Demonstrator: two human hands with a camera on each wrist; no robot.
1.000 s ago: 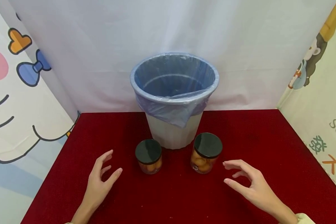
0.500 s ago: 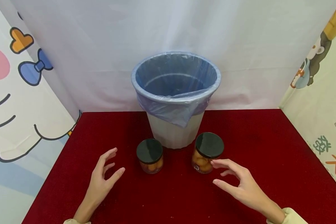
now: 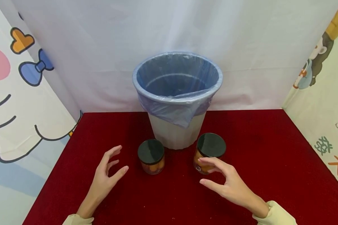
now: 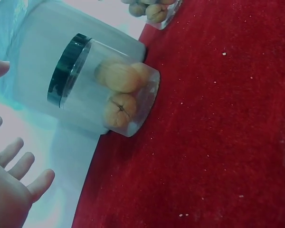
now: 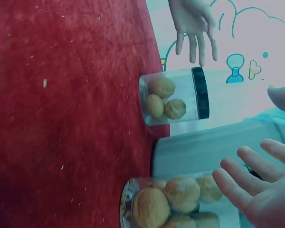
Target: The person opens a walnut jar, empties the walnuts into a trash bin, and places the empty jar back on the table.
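Note:
Two clear jars with dark lids stand upright on the red cloth; round tan pieces that look like walnuts show through their walls. My left hand is left of the shorter jar, fingers spread and apart from it; the left wrist view shows the same jar beyond the fingers. My right hand hovers in front of the taller jar and covers its lower right part. In the right wrist view relaxed fingers overlap that jar; whether they touch it I cannot tell. Neither hand holds anything.
Behind the jars stands a white bin lined with a thin bluish bag. White fabric hangs at the back, and printed cartoon sheets flank both sides. Small pale crumbs dot the red cloth.
My right hand has moved left, from beside the taller jar to in front of it. The left hand has shifted slightly right and up. The jars and bin stay in place.

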